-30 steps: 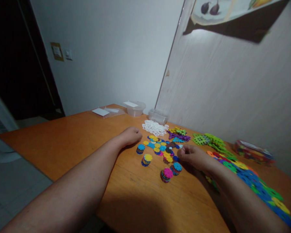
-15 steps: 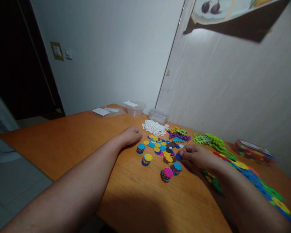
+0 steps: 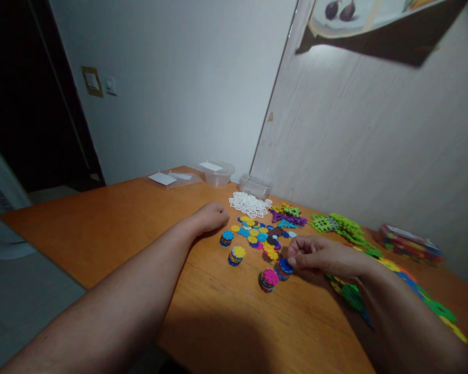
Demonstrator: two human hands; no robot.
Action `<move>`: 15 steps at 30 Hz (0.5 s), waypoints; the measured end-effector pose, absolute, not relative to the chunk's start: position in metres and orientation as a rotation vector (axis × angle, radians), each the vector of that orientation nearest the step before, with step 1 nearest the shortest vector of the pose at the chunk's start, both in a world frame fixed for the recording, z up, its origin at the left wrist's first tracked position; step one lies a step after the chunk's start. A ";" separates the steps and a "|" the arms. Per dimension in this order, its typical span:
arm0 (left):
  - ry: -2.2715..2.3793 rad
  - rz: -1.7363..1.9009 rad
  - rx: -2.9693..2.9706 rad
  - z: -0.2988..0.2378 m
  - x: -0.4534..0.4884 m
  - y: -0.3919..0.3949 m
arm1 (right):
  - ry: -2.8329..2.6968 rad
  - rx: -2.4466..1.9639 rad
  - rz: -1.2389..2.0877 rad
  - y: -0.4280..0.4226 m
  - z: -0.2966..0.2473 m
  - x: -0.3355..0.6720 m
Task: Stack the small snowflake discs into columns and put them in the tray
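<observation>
My right hand [image 3: 306,253] pinches a dark blue flower-shaped disc [image 3: 285,265] between thumb and fingers, right at the top of a stack of discs [image 3: 283,275]. Beside it stands a stack topped with a pink disc [image 3: 270,277]. Farther left are a yellow-topped stack [image 3: 237,254] and a light-blue-topped stack [image 3: 226,237]. Loose flower discs [image 3: 253,232] in several colours lie spread between my hands. My left hand [image 3: 211,217] rests on the table with its fingers curled, left of the loose discs, and nothing shows in it.
Behind the discs lie white lattice pieces [image 3: 250,204], purple pieces [image 3: 288,217] and green pieces [image 3: 349,228]. Clear containers [image 3: 218,175] and a plastic bag [image 3: 175,179] sit by the wall. Larger coloured pieces [image 3: 432,304] lie under my right forearm; a packet [image 3: 409,243] is at far right.
My right hand has moved toward me and slightly left, carrying the dark blue disc from beside the loose pieces onto the light-blue-topped stack. My left hand has stayed put.
</observation>
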State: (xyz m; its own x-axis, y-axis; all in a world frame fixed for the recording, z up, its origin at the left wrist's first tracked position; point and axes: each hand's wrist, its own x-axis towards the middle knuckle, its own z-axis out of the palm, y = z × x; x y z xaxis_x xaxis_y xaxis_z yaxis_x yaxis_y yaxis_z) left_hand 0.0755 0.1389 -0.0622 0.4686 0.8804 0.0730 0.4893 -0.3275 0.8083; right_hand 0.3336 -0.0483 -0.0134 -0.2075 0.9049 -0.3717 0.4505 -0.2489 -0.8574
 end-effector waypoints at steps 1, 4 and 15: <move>1.139 0.670 1.976 -0.062 0.075 0.138 | -1.590 -1.643 1.462 -0.049 -0.013 0.333; 1.150 0.663 1.975 -0.061 0.075 0.136 | -1.597 -1.672 1.458 -0.050 -0.011 0.330; 1.154 0.676 1.991 -0.063 0.076 0.139 | -1.556 -1.713 1.482 -0.051 -0.010 0.326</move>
State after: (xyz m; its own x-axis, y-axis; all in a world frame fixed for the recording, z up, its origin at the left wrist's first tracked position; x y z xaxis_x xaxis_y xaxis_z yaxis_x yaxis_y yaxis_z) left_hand 0.0759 0.1393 -0.0631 0.4596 0.8844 0.0809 0.5029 -0.3343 0.7971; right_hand 0.3264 -0.0511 -0.0103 -0.1763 0.8856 -0.4296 0.4719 -0.3070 -0.8265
